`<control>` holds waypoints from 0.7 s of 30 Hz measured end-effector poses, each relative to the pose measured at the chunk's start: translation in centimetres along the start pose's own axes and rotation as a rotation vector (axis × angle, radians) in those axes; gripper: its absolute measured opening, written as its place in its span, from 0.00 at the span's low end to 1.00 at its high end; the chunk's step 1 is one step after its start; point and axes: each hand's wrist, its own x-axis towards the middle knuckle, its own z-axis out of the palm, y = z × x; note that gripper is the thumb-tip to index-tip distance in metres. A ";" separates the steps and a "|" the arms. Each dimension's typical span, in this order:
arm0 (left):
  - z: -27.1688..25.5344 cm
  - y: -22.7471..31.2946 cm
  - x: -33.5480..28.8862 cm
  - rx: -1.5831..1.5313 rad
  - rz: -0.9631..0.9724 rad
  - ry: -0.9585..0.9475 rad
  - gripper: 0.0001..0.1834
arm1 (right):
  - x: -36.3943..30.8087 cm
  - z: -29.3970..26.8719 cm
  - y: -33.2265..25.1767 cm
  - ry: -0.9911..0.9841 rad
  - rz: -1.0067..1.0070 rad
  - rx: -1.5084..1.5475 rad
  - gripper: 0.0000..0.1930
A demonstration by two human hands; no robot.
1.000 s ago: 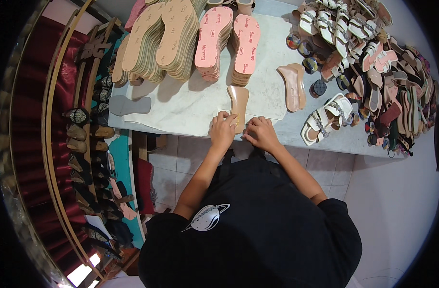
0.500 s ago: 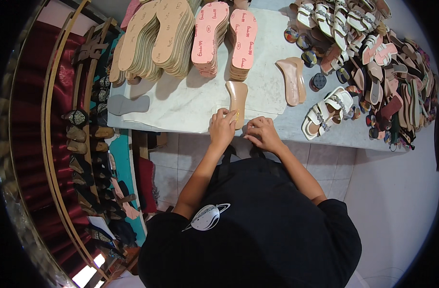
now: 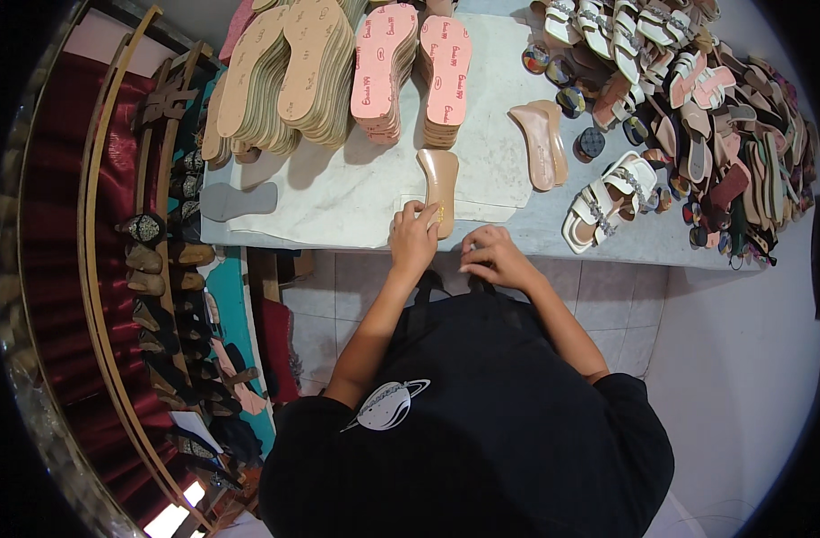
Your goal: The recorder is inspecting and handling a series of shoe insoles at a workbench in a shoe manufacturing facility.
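- Pinching the near end of a tan insole (image 3: 438, 184), the left hand (image 3: 414, 238) has its fingers drawn together on that edge, so the piece is pinned flat on the table (image 3: 356, 202) close to the body, where both hands can reach it.
- Just right of it, the right hand (image 3: 492, 258) sits at the table's near edge with fingers curled loosely inward; whether it holds anything small I cannot tell, and it does not touch the insole.
- That insole lies lengthwise, heel toward the person and toe pointing away, on a pale sheet (image 3: 490, 170) spread over the table, which looks meant to keep the work surface clean.
- Beyond its toe stand two stacks of pink insoles (image 3: 419, 67), and to their left fanned stacks of beige insoles (image 3: 284, 76); sorting them by colour in piles keeps each kind ready to draw from.
- To the right, apart from the held piece, lies a pair of tan soles (image 3: 540, 143), set aside singly rather than stacked.
- Further right a white strappy sandal (image 3: 607, 197) rests near the table edge, before a loose heap of finished sandals (image 3: 697, 90).
- A lone grey insole (image 3: 238, 201) lies at the left end, well apart.
- Below the left edge, a rack of dark shoes (image 3: 172, 287) runs along the floor.
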 end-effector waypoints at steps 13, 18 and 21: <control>0.0 0.3 0.3 0.041 -0.021 -0.012 0.19 | -1.2 -7.8 -3.2 0.440 0.037 0.199 0.05; -0.3 0.8 0.7 0.085 -0.008 -0.010 0.19 | 0.2 -8.3 -0.7 0.785 0.045 0.177 0.06; -0.5 1.6 0.9 0.102 0.012 0.009 0.19 | 1.8 -8.4 1.5 0.778 0.113 0.077 0.06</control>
